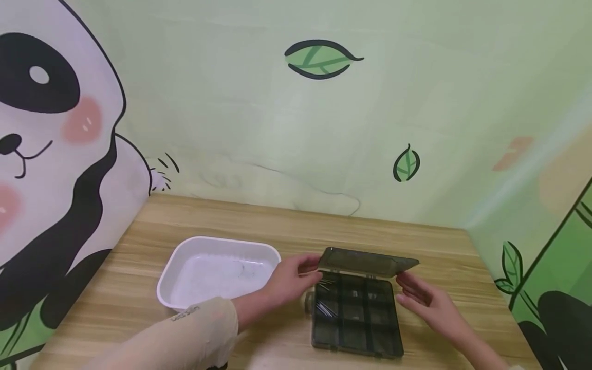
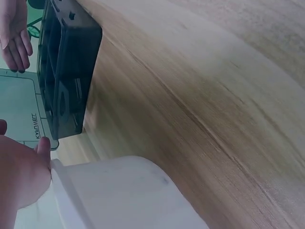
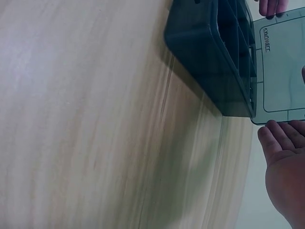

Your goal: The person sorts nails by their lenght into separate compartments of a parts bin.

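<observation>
A dark translucent compartment box (image 1: 358,329) lies on the table, its hinged lid (image 1: 363,262) raised and leaning back. Thin metal rods (image 1: 326,309) sit in compartments along the left side. My left hand (image 1: 289,282) is at the lid's left edge with the thumb apart from the fingers. On the other side, the fingers of my right hand (image 1: 427,303) are extended and touch the lid's right edge from below. Lettering shows on the lid (image 3: 283,62) in the right wrist view. Part of the left fingers is hidden behind the lid in the head view.
A white plastic tray (image 1: 163,280) stands left of the box, just beside the left forearm. Behind the wooden table (image 1: 222,210) rises a pale green wall (image 1: 222,77) with leaf drawings and a painted panda at left.
</observation>
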Action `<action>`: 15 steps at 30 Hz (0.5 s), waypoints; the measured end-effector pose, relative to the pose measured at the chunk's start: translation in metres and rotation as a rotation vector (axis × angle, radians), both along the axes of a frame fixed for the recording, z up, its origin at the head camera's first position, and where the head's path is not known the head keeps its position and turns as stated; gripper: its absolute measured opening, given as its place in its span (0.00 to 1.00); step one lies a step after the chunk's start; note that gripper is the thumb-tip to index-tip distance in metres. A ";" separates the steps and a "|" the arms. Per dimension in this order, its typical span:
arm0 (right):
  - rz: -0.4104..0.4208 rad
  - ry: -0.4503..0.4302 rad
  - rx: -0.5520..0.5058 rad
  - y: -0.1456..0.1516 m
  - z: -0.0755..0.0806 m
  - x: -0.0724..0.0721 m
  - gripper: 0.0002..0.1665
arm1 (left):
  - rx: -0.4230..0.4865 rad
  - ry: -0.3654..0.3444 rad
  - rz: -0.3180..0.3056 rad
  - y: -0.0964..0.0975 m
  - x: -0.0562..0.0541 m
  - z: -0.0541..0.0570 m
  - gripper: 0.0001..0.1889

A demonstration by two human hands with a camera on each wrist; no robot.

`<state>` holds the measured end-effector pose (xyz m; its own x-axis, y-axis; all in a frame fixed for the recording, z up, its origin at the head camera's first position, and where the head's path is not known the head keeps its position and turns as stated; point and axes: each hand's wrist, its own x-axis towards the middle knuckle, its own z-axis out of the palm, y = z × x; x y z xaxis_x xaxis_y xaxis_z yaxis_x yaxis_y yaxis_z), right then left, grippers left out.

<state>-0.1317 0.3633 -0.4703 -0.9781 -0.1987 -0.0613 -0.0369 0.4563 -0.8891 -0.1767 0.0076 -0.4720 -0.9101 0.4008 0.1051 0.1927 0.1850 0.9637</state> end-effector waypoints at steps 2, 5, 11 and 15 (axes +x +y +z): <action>-0.010 -0.019 0.009 0.000 0.000 0.001 0.43 | -0.007 -0.010 0.004 0.000 0.001 0.000 0.23; -0.016 -0.032 0.016 -0.001 0.000 0.002 0.44 | -0.018 -0.022 0.005 0.001 0.003 0.001 0.24; -0.022 -0.046 0.018 -0.002 0.002 0.002 0.45 | -0.025 -0.025 -0.004 0.002 0.004 0.002 0.26; -0.006 -0.040 0.012 -0.001 0.002 0.004 0.44 | -0.018 -0.027 -0.015 0.001 0.007 0.002 0.28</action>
<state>-0.1276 0.3620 -0.4688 -0.9760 -0.1921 -0.1027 0.0011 0.4674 -0.8840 -0.1700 0.0083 -0.4701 -0.9065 0.4158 0.0731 0.1693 0.1993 0.9652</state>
